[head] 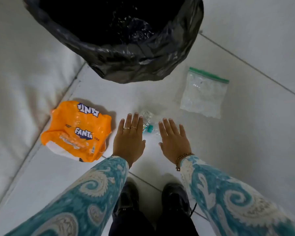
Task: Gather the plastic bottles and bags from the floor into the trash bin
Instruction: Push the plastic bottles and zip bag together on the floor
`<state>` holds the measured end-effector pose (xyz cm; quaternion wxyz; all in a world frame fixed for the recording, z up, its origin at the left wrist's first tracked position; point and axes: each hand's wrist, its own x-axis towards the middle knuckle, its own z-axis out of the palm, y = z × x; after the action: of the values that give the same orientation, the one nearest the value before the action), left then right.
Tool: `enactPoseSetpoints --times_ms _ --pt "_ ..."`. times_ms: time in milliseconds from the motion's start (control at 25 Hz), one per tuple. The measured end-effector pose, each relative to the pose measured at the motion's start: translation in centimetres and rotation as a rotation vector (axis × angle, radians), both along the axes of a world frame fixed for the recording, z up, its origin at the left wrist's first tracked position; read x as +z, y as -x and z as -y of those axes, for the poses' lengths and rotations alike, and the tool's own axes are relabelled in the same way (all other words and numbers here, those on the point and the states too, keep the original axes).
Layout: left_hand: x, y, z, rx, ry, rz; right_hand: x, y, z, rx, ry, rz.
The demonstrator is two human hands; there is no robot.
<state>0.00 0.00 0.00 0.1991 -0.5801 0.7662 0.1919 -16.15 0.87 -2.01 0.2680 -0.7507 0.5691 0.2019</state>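
Observation:
A crushed clear plastic bottle (149,122) with a teal cap lies on the white tile floor between my two hands. My left hand (129,138) hovers flat just left of it, fingers together, holding nothing. To the bottle's right, my right hand (174,138) is spread flat and empty. An orange Fanta plastic bag (77,130) lies on the floor left of my left hand. Farther right sits a clear zip bag (203,94) with a green seal. The trash bin (160,53), lined with a black bag, stands open at the top of the head view.
My two black shoes (174,200) stand on the tiles right below my hands. Grey grout lines (245,63) cross the white floor.

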Motion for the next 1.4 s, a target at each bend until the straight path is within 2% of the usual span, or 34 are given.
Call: enactPoseSetpoints --times_ms 320,480,600,720,800,920,1080,1160,1240,1320,1400 --pt "-4.6 2.4 0.9 0.16 0.001 -0.094 -4.0 0.4 -1.0 -0.137 0.048 0.028" --pt "-4.4 3.1 2.3 0.132 -0.019 -0.082 -3.4 1.2 -0.5 -0.223 0.097 0.068" --pt "-3.2 4.4 3.6 0.134 0.008 -0.125 -1.9 3.0 1.7 -0.498 0.244 0.126" --pt "-1.9 8.4 6.6 0.16 0.035 -0.294 -0.7 6.0 6.1 -0.887 0.348 0.151" --pt "-1.7 12.0 9.0 0.21 0.023 -0.439 -1.1 8.3 9.2 -1.102 0.343 0.167" --pt "-2.6 16.3 11.9 0.259 0.005 -0.519 -2.6 11.1 11.7 -1.295 0.289 0.249" --pt "-4.8 18.2 14.8 0.313 -0.075 -0.572 -4.9 13.1 12.3 -1.298 0.229 0.313" --pt "-6.1 18.0 15.1 0.228 -0.183 -0.452 -5.9 13.7 12.0 -1.256 0.13 0.272" --pt "-6.9 17.5 14.3 0.115 -0.201 -0.271 -6.2 13.9 11.6 -1.179 0.134 0.132" --pt "-7.3 17.4 13.3 0.1 -0.163 -0.234 -6.0 14.1 11.1 -1.112 0.217 0.089" --pt "-7.4 17.8 12.9 0.145 -0.164 -0.28 -5.8 14.2 11.1 -1.077 0.205 0.126"
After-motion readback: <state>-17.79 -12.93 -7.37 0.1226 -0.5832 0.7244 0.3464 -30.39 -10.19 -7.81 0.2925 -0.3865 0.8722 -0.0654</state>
